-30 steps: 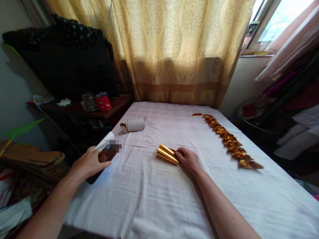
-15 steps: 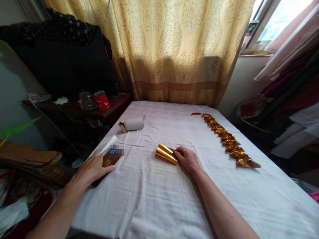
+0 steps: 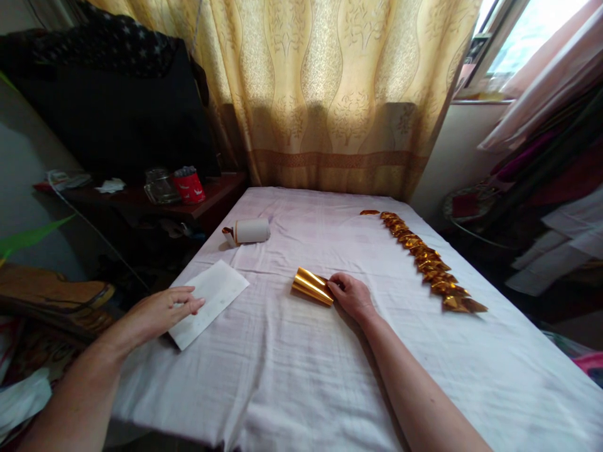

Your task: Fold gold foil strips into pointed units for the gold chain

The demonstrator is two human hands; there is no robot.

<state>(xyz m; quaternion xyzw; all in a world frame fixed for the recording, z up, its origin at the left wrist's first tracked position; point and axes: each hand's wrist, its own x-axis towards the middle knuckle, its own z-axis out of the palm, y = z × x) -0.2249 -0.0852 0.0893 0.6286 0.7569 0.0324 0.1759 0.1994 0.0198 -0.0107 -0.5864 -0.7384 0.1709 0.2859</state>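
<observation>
My left hand (image 3: pixel 162 310) lies on the left edge of the white cloth (image 3: pixel 301 376), fingers stretched out, fingertips resting on a flat white paper sheet (image 3: pixel 210 300). My right hand (image 3: pixel 352 295) is closed in a pinch on the near end of a curled gold foil piece (image 3: pixel 311 286) lying on the cloth. A long row of several folded gold foil shapes (image 3: pixel 426 262) runs along the cloth's right side.
A white roll (image 3: pixel 250 230) with a gold foil tail lies at the cloth's far left. A dark side shelf holds a red cup (image 3: pixel 189 186) and a glass jar (image 3: pixel 159 187). A yellow curtain (image 3: pixel 325 88) hangs behind. Clothes crowd the right.
My left hand has put down the dark phone-like thing it held; a white sheet now lies flat over that spot under its fingertips. My right hand stays on the gold foil.
</observation>
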